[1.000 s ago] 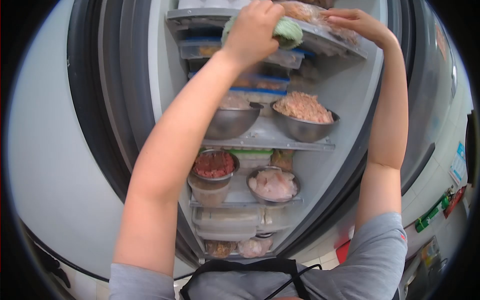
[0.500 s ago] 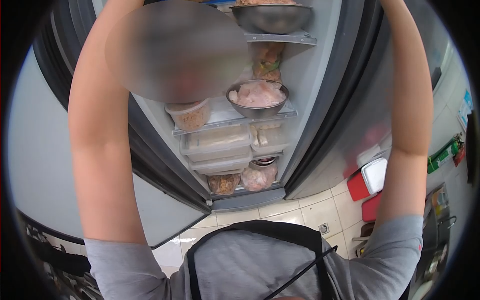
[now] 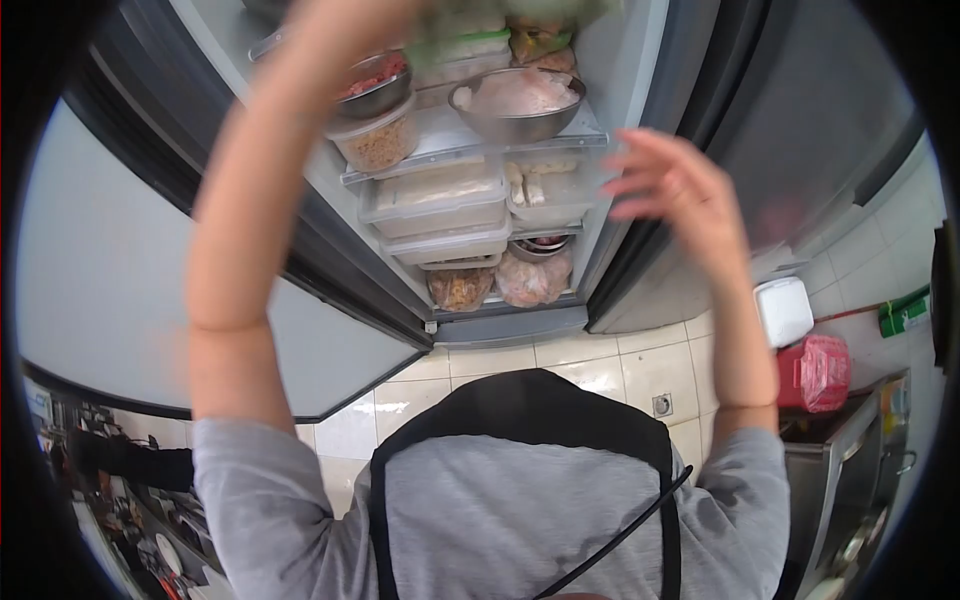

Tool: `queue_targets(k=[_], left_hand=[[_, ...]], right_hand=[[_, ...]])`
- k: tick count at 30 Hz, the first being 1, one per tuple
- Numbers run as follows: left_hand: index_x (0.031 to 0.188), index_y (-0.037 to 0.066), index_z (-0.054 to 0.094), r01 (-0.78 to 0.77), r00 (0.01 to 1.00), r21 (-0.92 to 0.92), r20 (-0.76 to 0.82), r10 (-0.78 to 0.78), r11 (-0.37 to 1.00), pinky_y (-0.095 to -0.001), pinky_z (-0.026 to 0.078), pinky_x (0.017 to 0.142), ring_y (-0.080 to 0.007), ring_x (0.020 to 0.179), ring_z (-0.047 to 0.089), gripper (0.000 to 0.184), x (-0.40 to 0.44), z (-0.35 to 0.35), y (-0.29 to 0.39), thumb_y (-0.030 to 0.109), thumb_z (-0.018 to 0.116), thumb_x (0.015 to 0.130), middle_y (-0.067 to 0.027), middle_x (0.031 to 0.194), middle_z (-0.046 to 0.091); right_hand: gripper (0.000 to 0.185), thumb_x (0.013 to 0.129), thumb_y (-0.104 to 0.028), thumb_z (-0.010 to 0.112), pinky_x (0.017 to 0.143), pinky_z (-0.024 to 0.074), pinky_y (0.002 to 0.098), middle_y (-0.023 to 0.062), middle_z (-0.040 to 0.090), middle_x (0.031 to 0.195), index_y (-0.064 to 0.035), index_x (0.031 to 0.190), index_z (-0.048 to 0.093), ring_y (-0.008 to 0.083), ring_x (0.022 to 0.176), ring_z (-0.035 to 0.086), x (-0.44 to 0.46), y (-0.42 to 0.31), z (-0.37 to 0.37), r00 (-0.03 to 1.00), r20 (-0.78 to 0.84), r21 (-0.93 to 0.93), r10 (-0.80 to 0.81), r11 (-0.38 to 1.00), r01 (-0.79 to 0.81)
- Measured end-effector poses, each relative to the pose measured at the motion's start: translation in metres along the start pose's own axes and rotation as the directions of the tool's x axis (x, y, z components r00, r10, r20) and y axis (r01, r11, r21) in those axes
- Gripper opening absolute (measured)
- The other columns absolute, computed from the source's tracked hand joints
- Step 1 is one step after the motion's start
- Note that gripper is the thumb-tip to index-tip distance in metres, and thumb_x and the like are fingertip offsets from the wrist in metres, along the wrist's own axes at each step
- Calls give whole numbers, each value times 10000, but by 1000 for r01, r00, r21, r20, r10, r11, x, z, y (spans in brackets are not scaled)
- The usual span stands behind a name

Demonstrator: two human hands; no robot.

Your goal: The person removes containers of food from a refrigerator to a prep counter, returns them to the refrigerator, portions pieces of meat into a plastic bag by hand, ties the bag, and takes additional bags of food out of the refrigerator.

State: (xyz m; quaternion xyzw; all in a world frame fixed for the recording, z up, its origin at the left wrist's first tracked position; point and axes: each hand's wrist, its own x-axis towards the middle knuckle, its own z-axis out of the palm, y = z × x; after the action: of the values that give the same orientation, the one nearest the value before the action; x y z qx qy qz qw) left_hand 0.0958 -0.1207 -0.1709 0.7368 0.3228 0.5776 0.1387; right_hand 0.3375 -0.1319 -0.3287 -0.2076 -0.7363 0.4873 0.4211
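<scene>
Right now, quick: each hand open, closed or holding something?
Left hand: can't tell; blurred, cut off at the top edge.
Right hand: open, nothing visible in it.

Cool, even light fills an open refrigerator (image 3: 515, 330) and glints off pale floor tiles (image 3: 590, 362), as soft reflections spread over a dark metal door (image 3: 810, 120) at right. Motion blurs the left forearm (image 3: 255, 190), the right hand (image 3: 690, 192) and a pale green shape (image 3: 565, 10) up top; stacked containers (image 3: 440, 195) read crisper. Wide-angle curvature bends edges into black, blue-fringed corners.
</scene>
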Motion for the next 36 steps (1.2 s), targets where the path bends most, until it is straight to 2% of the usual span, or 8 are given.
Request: queue_targets(k=[3,5,13,20,25,33,35,36], left_hand=[[1115,86,507,-30,963,222,266,-31,975,-399,383,947,-315,1090,468,509,-113,63,-66,-24,598,626,-125,1087,518],[1249,88,455,-152,815,349,574,-82,925,-417,359,981,-331,1171,441,682,-168,98,-104,42,682,608,-143,1290,437],[1364,45,336,657,753,-26,80,-653,754,-363,452,890,-242,1143,484,672,-224,61,-166,228,663,807,-157,1398,329],[1393,-8,232,688,642,-324,-144,-753,649,-380,474,840,-277,1084,528,749,-146,49,-205,296,627,833,-187,1392,309],[1316,-50,225,649,516,-732,225,-826,207,-458,552,735,-433,939,564,637,-109,52,-222,214,541,830,-236,1312,338],[1253,44,356,669,508,-728,302,-807,149,-530,504,819,-456,1080,463,429,-91,105,-259,242,464,888,-182,1300,330],[1282,61,345,627,340,-753,34,-940,199,-539,534,736,-443,1141,407,417,-75,114,-196,221,431,906,-168,1351,235],[1369,249,-187,600,456,-768,100,-884,223,-581,527,726,-484,1130,414,899,-84,110,-216,-2,445,781,-263,1373,180]], right_hand=[[776,837,-589,478,838,513,398,123,499,1228,-53,1364,283,268,1065,548,-16,55,60,995,7,808,95,586,-61],[675,867,-523,486,827,510,378,123,493,1237,-54,1331,346,247,1083,535,-32,89,67,926,-3,956,378,271,-108],[221,918,-262,515,668,455,273,45,546,836,-46,960,531,140,753,551,-134,169,16,642,-441,753,627,648,-116],[293,914,-340,523,589,403,241,17,475,744,-69,807,503,99,659,464,-154,182,0,622,-569,635,538,768,-83],[239,900,-300,546,578,426,236,4,489,740,-68,845,530,98,651,489,-147,154,9,587,-603,487,541,832,-266],[178,875,-229,587,630,425,241,11,548,781,-53,874,566,97,703,502,-176,168,4,608,-568,353,555,831,-430],[158,871,-202,596,662,416,237,6,555,793,-46,873,576,90,733,494,-169,165,5,625,-571,317,532,845,-431],[160,869,-202,598,667,411,237,6,555,794,-43,872,576,91,737,490,-166,160,5,657,-574,221,489,865,-450]])
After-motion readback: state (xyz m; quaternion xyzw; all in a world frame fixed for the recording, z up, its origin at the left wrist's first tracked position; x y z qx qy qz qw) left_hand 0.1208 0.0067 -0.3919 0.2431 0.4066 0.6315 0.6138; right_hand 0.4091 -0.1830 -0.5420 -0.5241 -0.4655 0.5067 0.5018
